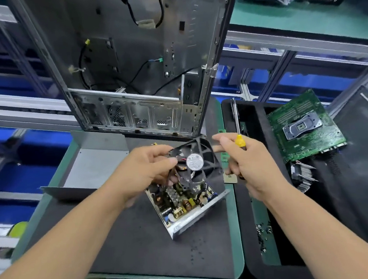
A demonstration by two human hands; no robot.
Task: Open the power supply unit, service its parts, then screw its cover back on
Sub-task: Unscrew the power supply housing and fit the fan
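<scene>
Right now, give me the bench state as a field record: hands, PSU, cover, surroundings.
left hand: grips black cooling fan, lifted above the unit
right hand: steadies fan's right edge, also holds yellow-handled screwdriver
power supply unit: open, circuit board exposed, tilted on black mat
cover: off, lying left of unit
computer case: open, behind
motherboard: right tray
loose screws: right tray

- I see my left hand [146,169] bare: no glove, ring or watch.
- My right hand [250,167] likewise; both forearms unsleeved.
</scene>
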